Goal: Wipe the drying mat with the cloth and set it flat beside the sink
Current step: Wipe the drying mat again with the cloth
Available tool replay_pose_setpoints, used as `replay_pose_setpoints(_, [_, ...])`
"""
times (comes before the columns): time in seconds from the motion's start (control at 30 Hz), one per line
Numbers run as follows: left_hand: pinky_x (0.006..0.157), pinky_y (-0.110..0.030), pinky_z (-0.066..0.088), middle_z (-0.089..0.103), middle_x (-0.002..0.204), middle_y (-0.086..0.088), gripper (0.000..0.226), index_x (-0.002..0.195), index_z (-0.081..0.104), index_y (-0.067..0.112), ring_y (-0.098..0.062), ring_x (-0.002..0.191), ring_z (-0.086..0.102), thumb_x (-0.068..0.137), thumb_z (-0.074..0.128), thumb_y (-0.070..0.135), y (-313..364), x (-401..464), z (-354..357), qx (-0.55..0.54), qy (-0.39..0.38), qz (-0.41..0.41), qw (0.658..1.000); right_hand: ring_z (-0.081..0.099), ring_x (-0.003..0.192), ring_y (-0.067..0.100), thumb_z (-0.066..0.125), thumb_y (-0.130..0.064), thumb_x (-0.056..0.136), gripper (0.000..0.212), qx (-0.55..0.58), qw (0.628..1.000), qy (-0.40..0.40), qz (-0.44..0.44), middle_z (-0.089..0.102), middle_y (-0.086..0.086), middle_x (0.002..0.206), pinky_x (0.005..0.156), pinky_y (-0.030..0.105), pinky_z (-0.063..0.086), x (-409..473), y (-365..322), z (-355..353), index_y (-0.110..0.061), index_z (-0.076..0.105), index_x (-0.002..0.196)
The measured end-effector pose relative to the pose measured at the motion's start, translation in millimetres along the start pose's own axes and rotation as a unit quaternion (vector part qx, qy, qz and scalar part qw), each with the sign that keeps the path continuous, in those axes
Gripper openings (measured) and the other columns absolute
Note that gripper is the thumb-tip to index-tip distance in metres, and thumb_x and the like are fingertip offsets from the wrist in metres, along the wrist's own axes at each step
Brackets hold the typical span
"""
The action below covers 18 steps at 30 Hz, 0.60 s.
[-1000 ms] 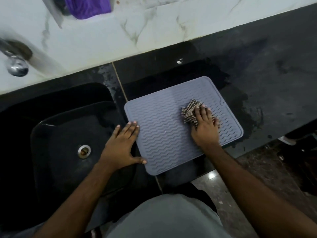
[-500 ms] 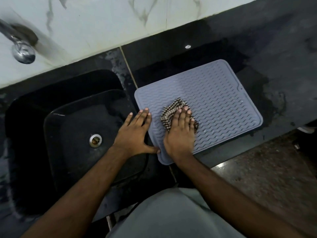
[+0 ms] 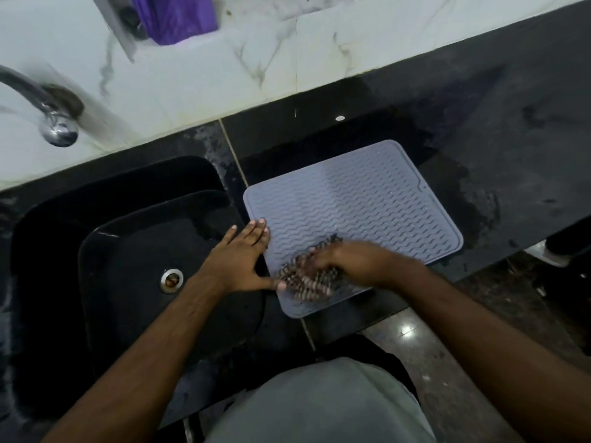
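Grey and ribbed with wavy ridges, the drying mat [image 3: 351, 219] lies flat on the dark desk [image 3: 511, 139] just beside the black sink [image 3: 128, 251], its near-left corner under the checked cloth [image 3: 303, 279]. To wipe well, I judge the left hand [image 3: 238, 260], its straight fingers [image 3: 257, 230] held close together and flat on the mat's left edge with the thumb spread, should pin the mat down while strokes follow the ridges out to the far corners. The right hand [image 3: 355, 262] presses on the cloth, but blur hides how its fingers lie.
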<state>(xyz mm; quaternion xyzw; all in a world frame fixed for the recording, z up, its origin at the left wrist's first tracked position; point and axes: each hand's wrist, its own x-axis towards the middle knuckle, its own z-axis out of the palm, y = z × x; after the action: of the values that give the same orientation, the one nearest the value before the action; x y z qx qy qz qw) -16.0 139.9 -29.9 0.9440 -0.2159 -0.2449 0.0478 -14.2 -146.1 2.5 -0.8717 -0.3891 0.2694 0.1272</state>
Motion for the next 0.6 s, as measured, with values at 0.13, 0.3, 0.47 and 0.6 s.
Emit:
replay_pose_setpoints(0.13, [0.124, -0.043, -0.007, -0.021, 0.166, 0.003, 0.135, 0.160, -0.013, 0.024, -0.011, 0.152, -0.017, 0.060, 0.032, 0.104, 19.1, -1.2, 8.7, -0.067, 0.043, 0.002, 0.997, 0.050, 0.133, 0.018, 0.058, -0.002, 0.090, 0.063, 0.095, 0.966, 0.231, 0.060, 0.054, -0.002, 0.147, 0.112, 0.031, 0.038, 9.1, 3.1, -17.0, -0.032, 0.049, 0.144])
replay_pose_setpoints(0.3, [0.126, -0.045, 0.002, 0.001, 0.169, 0.002, 0.148, 0.159, -0.014, 0.024, -0.014, 0.154, 0.009, 0.052, 0.054, 0.100, 28.6, 4.6, 9.3, -0.176, 0.070, -0.052, 0.981, 0.021, 0.152, 0.016, 0.052, -0.001, 0.088, 0.072, 0.073, 0.974, 0.211, 0.038, 0.031, 0.000, 0.162, 0.124, 0.042, 0.014, 52.6, -17.6, 22.2, -0.020, 0.033, 0.155])
replay_pose_setpoints(0.47, [0.126, -0.041, 0.000, 0.000, 0.169, 0.000, 0.165, 0.143, -0.044, 0.016, -0.013, 0.155, 0.004, 0.050, 0.075, 0.084, 30.0, 0.7, 13.2, -0.150, 0.059, -0.073, 0.984, 0.020, 0.152, 0.018, 0.053, -0.010, 0.089, 0.062, -0.065, 0.992, 0.096, -0.051, 0.040, -0.006, 0.157, 0.122, 0.047, 0.016, 56.4, 0.0, 46.9, -0.032, 0.046, 0.148])
replay_pose_setpoints(0.6, [0.124, -0.051, 0.004, -0.009, 0.169, 0.004, 0.160, 0.148, -0.038, 0.032, -0.011, 0.154, -0.007, 0.052, 0.083, 0.073, 37.6, 7.5, 8.5, -0.145, 0.044, -0.080, 0.985, 0.034, 0.146, 0.014, 0.048, -0.009, 0.091, 0.051, -0.114, 0.980, 0.063, -0.150, 0.052, -0.013, 0.146, 0.119, 0.045, 0.025, 43.2, 44.2, 11.8, -0.037, 0.062, 0.132])
